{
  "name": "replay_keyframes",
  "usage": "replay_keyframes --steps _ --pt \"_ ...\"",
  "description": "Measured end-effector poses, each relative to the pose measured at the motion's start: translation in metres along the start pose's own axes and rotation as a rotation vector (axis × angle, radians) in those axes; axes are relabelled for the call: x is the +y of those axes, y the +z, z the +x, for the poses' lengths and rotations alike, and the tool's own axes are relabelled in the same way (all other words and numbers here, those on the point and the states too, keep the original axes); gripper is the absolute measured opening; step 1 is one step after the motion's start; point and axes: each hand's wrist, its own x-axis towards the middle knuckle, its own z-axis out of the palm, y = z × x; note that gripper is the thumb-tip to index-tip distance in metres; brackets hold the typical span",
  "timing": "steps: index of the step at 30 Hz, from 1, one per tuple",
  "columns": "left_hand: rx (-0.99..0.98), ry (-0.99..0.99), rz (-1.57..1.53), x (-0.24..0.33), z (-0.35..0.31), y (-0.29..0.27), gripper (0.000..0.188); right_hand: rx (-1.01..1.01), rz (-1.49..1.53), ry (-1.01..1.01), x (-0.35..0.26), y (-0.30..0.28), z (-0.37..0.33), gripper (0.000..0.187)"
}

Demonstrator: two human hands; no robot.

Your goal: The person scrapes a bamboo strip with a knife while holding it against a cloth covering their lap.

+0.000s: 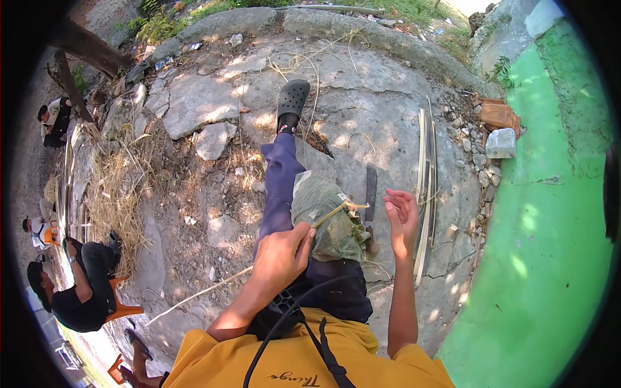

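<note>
My left hand (279,258) pinches a thin, pale bamboo-like strip (331,213). One end of it crosses a greenish woven cloth or sack (320,194) draped over my knee, and a long tail (200,289) trails down to the left. At that far end, over the cloth, the strip looks frayed. My right hand (402,220) is raised to the right of the knee, its fingers apart and slightly curled, with nothing visible in it. Between the knee and that hand, a dark-bladed machete (371,187) lies on the ground, its wooden handle (371,242) partly beside the cloth.
Long split strips (424,187) lie on the cracked concrete at right, near a green wall (550,258) with a pale block (501,143) and rubble. Dry fibre shavings (119,200) heap at left. Beyond sit several people, one on an orange chair (121,301). My leg stretches forward in a dark clog (293,97).
</note>
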Motion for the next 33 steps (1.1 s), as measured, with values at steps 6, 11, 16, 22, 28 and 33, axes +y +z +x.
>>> replay_keyframes --steps 6,11,16,22,28,33 --pt "0.03 0.116 0.0 0.014 -0.014 0.003 0.019 -0.14 -0.583 -0.6 -0.131 0.025 -0.037 0.035" --pt "0.095 0.175 0.0 0.022 -0.03 0.002 0.018 -0.06 -0.558 -0.546 -0.135 0.037 -0.058 0.019" --pt "0.12 0.211 -0.011 0.029 -0.043 0.0 0.017 0.002 -0.442 -0.508 -0.135 0.041 -0.071 0.014" --pt "0.058 0.182 -0.127 0.036 -0.051 -0.001 0.017 0.058 -0.422 -0.573 -0.134 0.043 -0.078 0.012" --pt "0.044 0.161 -0.098 0.034 -0.058 0.001 0.017 -0.046 -0.54 -0.646 -0.138 0.037 -0.074 0.007" --pt "0.057 0.183 -0.051 0.035 -0.059 0.003 0.018 -0.179 -0.495 -0.552 -0.135 0.023 -0.066 0.005"
